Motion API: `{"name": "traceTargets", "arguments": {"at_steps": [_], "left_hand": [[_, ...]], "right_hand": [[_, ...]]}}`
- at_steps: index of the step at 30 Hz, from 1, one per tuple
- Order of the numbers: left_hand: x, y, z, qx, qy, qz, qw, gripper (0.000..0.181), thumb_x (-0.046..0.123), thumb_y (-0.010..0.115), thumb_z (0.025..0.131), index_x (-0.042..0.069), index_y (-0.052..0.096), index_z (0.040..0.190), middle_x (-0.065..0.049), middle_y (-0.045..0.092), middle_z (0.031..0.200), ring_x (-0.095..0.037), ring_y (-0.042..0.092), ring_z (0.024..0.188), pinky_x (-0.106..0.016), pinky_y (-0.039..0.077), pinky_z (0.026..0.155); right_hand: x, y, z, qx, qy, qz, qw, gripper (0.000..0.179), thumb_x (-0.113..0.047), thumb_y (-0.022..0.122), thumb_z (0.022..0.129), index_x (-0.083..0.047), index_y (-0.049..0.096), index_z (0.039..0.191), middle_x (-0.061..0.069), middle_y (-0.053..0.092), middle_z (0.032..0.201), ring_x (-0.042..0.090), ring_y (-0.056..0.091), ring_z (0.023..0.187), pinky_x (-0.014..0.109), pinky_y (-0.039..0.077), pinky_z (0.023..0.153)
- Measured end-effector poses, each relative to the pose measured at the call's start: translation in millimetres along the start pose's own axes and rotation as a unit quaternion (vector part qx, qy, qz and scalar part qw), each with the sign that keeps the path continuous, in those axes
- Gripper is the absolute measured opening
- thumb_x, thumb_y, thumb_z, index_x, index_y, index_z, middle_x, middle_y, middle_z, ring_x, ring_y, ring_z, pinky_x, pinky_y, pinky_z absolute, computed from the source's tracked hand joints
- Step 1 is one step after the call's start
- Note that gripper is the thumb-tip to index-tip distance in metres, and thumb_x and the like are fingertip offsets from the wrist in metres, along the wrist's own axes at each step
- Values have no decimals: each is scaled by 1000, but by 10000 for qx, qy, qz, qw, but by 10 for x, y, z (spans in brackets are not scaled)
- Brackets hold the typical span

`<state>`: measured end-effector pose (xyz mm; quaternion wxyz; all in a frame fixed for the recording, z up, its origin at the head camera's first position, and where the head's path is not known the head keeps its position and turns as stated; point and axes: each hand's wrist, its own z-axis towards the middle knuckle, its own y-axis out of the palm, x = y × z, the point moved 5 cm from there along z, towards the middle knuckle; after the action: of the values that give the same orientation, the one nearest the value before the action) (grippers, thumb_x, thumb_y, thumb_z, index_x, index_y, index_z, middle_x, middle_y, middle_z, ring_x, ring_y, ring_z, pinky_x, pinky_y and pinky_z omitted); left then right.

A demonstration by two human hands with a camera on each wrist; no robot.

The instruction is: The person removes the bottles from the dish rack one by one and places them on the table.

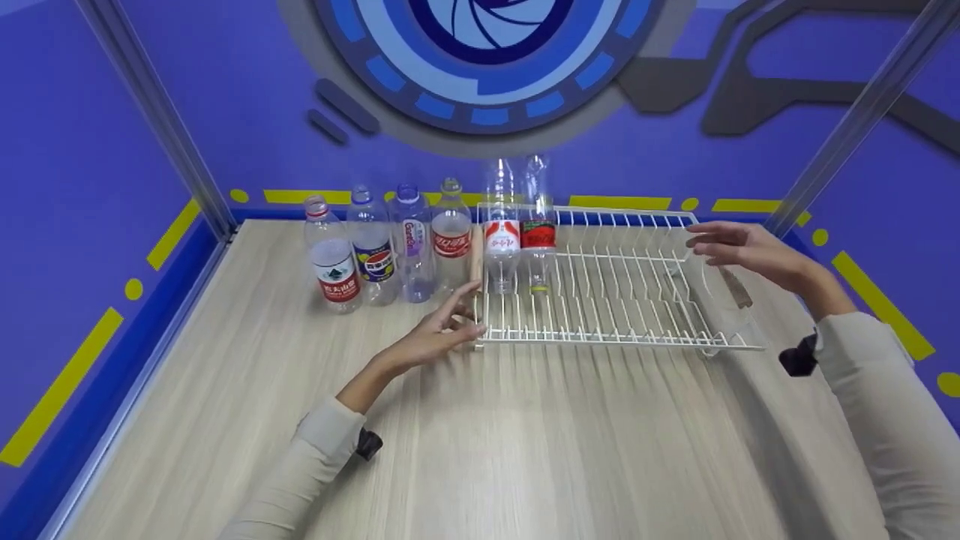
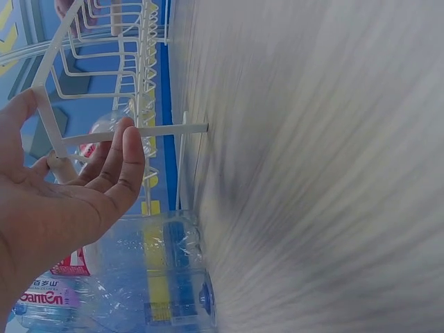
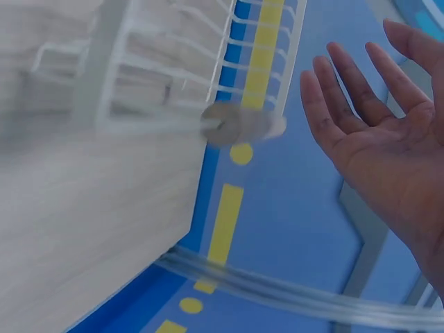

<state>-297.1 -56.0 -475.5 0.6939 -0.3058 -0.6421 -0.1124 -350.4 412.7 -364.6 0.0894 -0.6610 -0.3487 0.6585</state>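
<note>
A white wire dish rack with wooden end handles stands on the table. My left hand grips its left front corner; in the left wrist view the thumb lies on the frame and the fingers bend around the white leg. My right hand hovers by the right end of the rack, its fingers extended and apart in the right wrist view, holding nothing. Two clear plastic bottles sit neck down in the rack's left slots, one with a red-and-white label, the other with a red-and-green label.
Left of the rack, several uncapped plastic bottles stand upright in a row, from a red-and-white labelled bottle to a red-labelled one. Blue printed walls enclose the wooden table at the back and sides.
</note>
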Motion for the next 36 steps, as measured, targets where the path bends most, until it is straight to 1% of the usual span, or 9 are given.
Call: {"name": "traceTargets", "arguments": {"at_steps": [6, 9, 13, 16, 21, 25, 28, 32, 36], "left_hand": [[-30, 13, 10, 11, -9, -52, 10000, 75, 32, 62, 102, 38, 18, 162, -25, 44, 146, -37, 54, 122, -60, 50, 100], [-34, 15, 3, 8, -1, -54, 10000, 75, 32, 62, 102, 38, 18, 162, -24, 44, 146, -35, 54, 121, -60, 50, 100], [-43, 9, -6, -10, -15, -60, 10000, 76, 32, 62, 102, 38, 17, 163, -24, 44, 146, -31, 58, 117, -58, 52, 98], [-57, 14, -11, -93, -46, -144, 9998, 76, 29, 60, 103, 38, 14, 163, -24, 42, 147, -31, 60, 115, -57, 53, 95], [-66, 18, -12, -160, -103, -221, 9996, 77, 29, 60, 103, 38, 13, 163, -26, 39, 149, -38, 60, 117, -58, 54, 95], [-62, 13, -8, -171, -125, -246, 9995, 77, 31, 60, 103, 40, 12, 163, -26, 38, 150, -45, 58, 120, -58, 53, 95], [-54, 13, -7, -203, -136, -242, 9994, 78, 33, 60, 103, 40, 11, 163, -24, 38, 151, -44, 57, 120, -58, 53, 95], [-45, 16, -9, -228, -151, -233, 9994, 78, 34, 59, 103, 40, 10, 163, -22, 39, 150, -44, 58, 119, -57, 52, 96], [-35, 24, -5, -235, -131, -245, 9993, 78, 33, 59, 103, 40, 10, 163, -25, 38, 149, -46, 58, 117, -56, 53, 94]], "right_hand": [[-237, 251, 273, -578, -71, 144, 9982, 50, -21, 56, 106, -4, 45, 152, -4, 66, 131, 6, 67, 112, 23, 57, 92], [-324, 388, 410, -784, 24, 109, 9969, 51, -23, 57, 105, -5, 45, 152, 6, 64, 137, 7, 67, 112, 25, 58, 92], [-399, 555, 597, -923, 213, 141, 9954, 52, -23, 61, 104, -6, 47, 151, 17, 59, 143, 9, 66, 114, 28, 58, 95], [-415, 678, 718, -1137, 381, 124, 9927, 53, -21, 61, 103, -6, 45, 152, 20, 56, 145, 15, 65, 117, 33, 57, 99], [-410, 855, 890, -1513, 643, -58, 9864, 53, -16, 58, 103, -5, 43, 153, 22, 56, 144, 23, 62, 121, 40, 55, 103], [-419, 956, 1004, -1691, 808, -154, 9822, 55, -16, 56, 103, -4, 40, 154, 23, 55, 143, 23, 61, 119, 43, 53, 105], [-423, 1024, 1069, -1827, 932, -200, 9785, 56, -17, 55, 104, -3, 38, 155, 24, 54, 143, 24, 61, 119, 45, 51, 107], [-438, 1130, 1131, -2027, 1012, -324, 9735, 57, -20, 54, 105, -3, 35, 156, 27, 51, 145, 32, 58, 125, 49, 49, 110], [-481, 1235, 1186, -2176, 967, -516, 9699, 60, -21, 55, 105, -2, 32, 157, 29, 50, 147, 41, 53, 133, 52, 47, 111]]}}
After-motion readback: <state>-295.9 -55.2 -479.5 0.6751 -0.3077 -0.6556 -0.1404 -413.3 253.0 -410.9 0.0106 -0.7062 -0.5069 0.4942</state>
